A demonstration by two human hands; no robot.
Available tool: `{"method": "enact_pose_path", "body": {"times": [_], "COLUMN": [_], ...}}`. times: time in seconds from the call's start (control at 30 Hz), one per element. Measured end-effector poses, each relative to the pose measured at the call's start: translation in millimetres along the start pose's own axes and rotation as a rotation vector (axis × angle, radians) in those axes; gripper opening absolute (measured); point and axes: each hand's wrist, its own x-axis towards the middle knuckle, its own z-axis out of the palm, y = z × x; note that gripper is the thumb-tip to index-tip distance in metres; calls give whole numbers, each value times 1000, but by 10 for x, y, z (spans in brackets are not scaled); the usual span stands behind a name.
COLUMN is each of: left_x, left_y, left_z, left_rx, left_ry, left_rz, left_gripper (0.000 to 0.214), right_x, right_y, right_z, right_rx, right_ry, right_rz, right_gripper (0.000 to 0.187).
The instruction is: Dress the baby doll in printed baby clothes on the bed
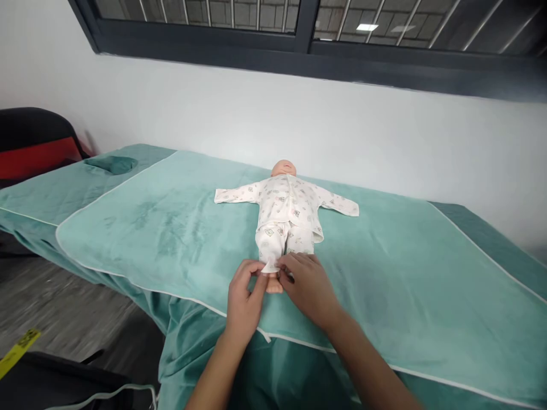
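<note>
A baby doll (284,167) lies on its back on a green padded bed, head toward the wall. It wears a white patterned shirt (285,200) with both sleeves spread wide, and matching trousers (270,242). My left hand (247,293) pinches the left side of a trouser cuff between thumb and fingers. On the cuff's other side, my right hand (308,283) grips the same hem. Below the cuff a bare doll foot (274,285) sticks out between my hands. The doll's other foot is hidden behind my right hand.
The green bed cover (419,273) has white piping, with a face hole (113,164) at the left end. A black and red chair (38,142) stands at the far left. Behind the bed rises a white wall (256,108) under a dark-framed window. A black object (55,381) sits lower left.
</note>
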Motion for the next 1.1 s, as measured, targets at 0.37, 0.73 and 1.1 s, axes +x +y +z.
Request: {"method": "enact_pose_path", "body": {"times": [0.37,0.73,1.1], "left_x": [-359,6,-4], "left_y": [-26,171,245], "left_z": [-284,244,435], "left_rx": [223,634,558], "left_ry": [-29,-371,-353], "left_rz": [32,432,460], "left_gripper": [9,42,14], "right_x": [-577,-676,-851], "right_y": [-135,535,372], "right_z": [-50,187,24], "right_rx": [337,104,389], "right_ry": [190,263,305], "right_rz": [-64,262,285], "right_gripper": [23,16,10]}}
